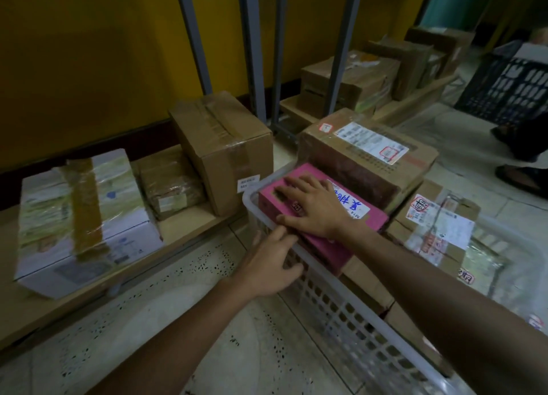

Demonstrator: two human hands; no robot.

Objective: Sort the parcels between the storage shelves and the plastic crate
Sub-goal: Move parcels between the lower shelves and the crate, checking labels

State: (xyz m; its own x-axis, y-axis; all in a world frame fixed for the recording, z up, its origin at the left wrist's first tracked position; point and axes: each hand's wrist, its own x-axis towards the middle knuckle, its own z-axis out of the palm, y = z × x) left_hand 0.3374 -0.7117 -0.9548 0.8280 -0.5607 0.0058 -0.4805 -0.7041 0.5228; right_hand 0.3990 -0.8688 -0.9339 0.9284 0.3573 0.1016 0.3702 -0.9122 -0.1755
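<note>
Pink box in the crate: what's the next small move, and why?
Probably curl both hands round the pink box and lift it clear of the crate. The right hand lies flat on its top and the left hand only touches its near edge, so neither has a grip yet.

white plastic crate (341, 302), taped cardboard box (225, 145)

Pink and brown against a yellow wall (89, 53)

The pink parcel (376, 218) bears a white label with blue handwriting. The white crate (341, 305) has a grid of small holes. The cardboard box (225, 145) is brown, and the white box (118, 246) is banded with brown tape. The shelf board (189, 225) is tan, the uprights (192, 38) grey, the pale floor (178, 276) black-speckled, and the far crate (510, 92) dark with pale lattice slots.
</note>
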